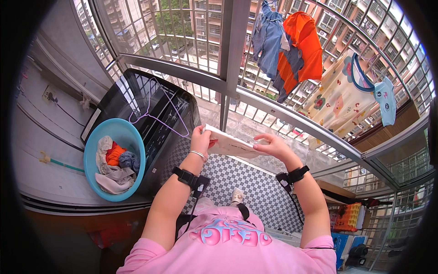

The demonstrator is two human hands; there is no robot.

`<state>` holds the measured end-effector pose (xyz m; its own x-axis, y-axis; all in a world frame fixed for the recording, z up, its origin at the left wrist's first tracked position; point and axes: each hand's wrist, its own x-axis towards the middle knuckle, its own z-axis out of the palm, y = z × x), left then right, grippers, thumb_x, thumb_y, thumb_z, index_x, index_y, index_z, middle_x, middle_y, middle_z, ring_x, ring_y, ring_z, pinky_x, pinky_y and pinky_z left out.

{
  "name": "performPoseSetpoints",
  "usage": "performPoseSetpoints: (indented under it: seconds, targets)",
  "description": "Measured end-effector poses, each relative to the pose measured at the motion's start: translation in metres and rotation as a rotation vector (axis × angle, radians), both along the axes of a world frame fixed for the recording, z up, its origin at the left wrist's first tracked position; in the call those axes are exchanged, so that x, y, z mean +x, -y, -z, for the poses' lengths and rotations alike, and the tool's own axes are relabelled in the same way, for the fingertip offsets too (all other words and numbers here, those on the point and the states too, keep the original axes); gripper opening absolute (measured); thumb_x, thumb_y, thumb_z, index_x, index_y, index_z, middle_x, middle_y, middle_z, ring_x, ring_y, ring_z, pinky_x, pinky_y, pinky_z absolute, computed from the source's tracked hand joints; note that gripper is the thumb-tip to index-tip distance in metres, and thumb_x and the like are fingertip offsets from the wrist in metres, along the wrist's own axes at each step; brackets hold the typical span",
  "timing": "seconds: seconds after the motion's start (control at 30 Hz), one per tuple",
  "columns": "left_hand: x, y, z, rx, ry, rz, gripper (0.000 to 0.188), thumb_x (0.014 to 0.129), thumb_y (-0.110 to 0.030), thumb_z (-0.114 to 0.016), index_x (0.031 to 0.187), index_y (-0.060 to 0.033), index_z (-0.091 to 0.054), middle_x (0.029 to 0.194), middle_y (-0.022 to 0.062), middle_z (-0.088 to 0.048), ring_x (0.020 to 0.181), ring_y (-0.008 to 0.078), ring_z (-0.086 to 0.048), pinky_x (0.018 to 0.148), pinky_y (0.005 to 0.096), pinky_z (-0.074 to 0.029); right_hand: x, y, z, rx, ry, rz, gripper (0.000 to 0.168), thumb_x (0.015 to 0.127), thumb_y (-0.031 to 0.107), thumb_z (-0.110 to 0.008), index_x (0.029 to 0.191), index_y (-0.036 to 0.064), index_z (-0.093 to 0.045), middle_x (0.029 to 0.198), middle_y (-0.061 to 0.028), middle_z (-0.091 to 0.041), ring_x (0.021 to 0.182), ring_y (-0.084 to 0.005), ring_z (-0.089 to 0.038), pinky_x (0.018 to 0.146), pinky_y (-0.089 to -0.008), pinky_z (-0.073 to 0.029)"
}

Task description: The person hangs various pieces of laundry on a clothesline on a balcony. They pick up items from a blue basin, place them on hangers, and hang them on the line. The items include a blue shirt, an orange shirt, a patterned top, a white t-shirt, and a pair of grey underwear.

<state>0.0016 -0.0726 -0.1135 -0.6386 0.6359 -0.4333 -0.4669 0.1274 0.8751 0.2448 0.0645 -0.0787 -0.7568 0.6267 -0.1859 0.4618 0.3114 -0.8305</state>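
My left hand [202, 141] grips one end of a white cloth garment [232, 143], which stretches across in front of me. At the garment's other end is my right hand [268, 145], its thumb against the edge and its fingers apart; whether it pinches the cloth is unclear. A purple clothes hanger [149, 114] lies on the black washing machine [119, 92] to the left. Beside it, a light-blue basin [88, 164] holds crumpled laundry: whitish cloth [118, 179], an orange piece [115, 156] and a grey-blue piece [129, 161].
Metal-framed windows [191, 73] with bars run ahead. Outside hang denim clothing [268, 41], orange clothing [304, 44], a patterned cloth [337, 94] and a small light-blue shirt [385, 99]. Boxes [345, 245] and egg trays [349, 217] stand at right.
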Motion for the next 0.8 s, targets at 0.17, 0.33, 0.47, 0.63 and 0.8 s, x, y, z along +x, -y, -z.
performPoseSetpoints:
  seconds: [0.17,0.33,0.47,0.63,0.8]
  targets:
    - [0.001,0.008,0.02,-0.028,0.085,0.244,0.037,0.089,-0.017,-0.052,0.123,-0.0101,-0.041,0.103,0.0098,-0.056,0.082,0.022,-0.06,0.066,0.0386,-0.051,0.013,0.068,0.022,-0.01,0.342,0.051,0.03,0.079,0.029,-0.068,0.101,0.008,-0.066,0.083,-0.0071,-0.067,0.069,-0.0202,-0.06,0.065,-0.0317,-0.047]
    - [0.042,0.04,0.04,-0.106,-0.021,0.653,0.065,0.084,-0.024,-0.065,0.136,-0.0084,-0.029,0.116,0.0187,-0.052,0.096,0.0262,-0.059,0.069,0.0397,-0.053,0.034,0.142,0.09,-0.257,-0.377,0.633,0.028,0.093,0.026,-0.055,0.085,0.0,-0.063,0.072,0.0026,-0.058,0.066,-0.0064,-0.049,0.061,-0.0244,-0.041]
    - [0.076,0.086,0.066,-0.033,-0.323,1.135,0.08,0.072,-0.019,-0.072,0.138,-0.0067,-0.029,0.121,0.0242,-0.05,0.106,0.0286,-0.056,0.081,0.0368,-0.051,0.055,0.21,0.121,-0.379,-0.655,0.983,0.029,0.097,0.026,-0.049,0.089,0.001,-0.062,0.078,0.0019,-0.059,0.068,-0.0057,-0.05,0.063,-0.023,-0.042]
    - [0.102,0.118,0.139,-0.024,-1.008,1.167,0.04,0.073,-0.007,-0.06,0.111,-0.0004,-0.048,0.098,0.0177,-0.06,0.083,0.0257,-0.061,0.074,0.035,-0.05,0.076,0.306,0.177,-0.453,-0.72,1.245,0.029,0.097,0.027,-0.048,0.091,0.002,-0.062,0.076,0.0004,-0.06,0.067,-0.0061,-0.05,0.062,-0.0243,-0.042]
    - [0.137,0.14,0.178,-0.128,-0.785,1.194,0.016,0.087,-0.01,-0.054,0.1,-0.0008,-0.056,0.086,0.0088,-0.062,0.074,0.0159,-0.06,0.069,0.0276,-0.048,0.096,0.401,0.235,-0.449,-0.404,1.343,0.029,0.092,0.029,-0.054,0.089,0.0,-0.061,0.068,-0.001,-0.056,0.062,-0.009,-0.048,0.059,-0.0275,-0.041]
